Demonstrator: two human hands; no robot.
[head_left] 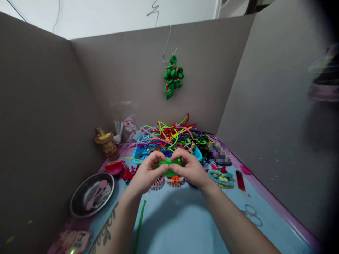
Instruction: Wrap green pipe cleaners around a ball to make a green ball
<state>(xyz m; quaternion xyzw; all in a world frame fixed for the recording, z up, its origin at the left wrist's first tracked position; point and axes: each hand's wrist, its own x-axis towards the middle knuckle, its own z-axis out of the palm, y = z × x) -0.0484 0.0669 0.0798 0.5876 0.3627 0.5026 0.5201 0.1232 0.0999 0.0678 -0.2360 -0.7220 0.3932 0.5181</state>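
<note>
Both of my hands meet over the middle of the table, pinching one bright green fuzzy piece (169,172) that looks bent from pipe cleaner. My left hand (151,169) grips its left side, thumb and fingers closed. On the right side my right hand (188,167) does the same, the two thumbs almost touching. The fingers cover part of the piece, so its full shape is hidden. A straight green pipe cleaner (140,225) lies on the blue table cover beside my left forearm.
Behind my hands, a blue basket (137,154) overflows with coloured pipe cleaners (174,135). A metal bowl (76,201) stands left, scissors (251,215) lie right. Beaded-looking rings (221,179) sit near my right hand. A green ornament (173,76) hangs on the grey partition (127,70).
</note>
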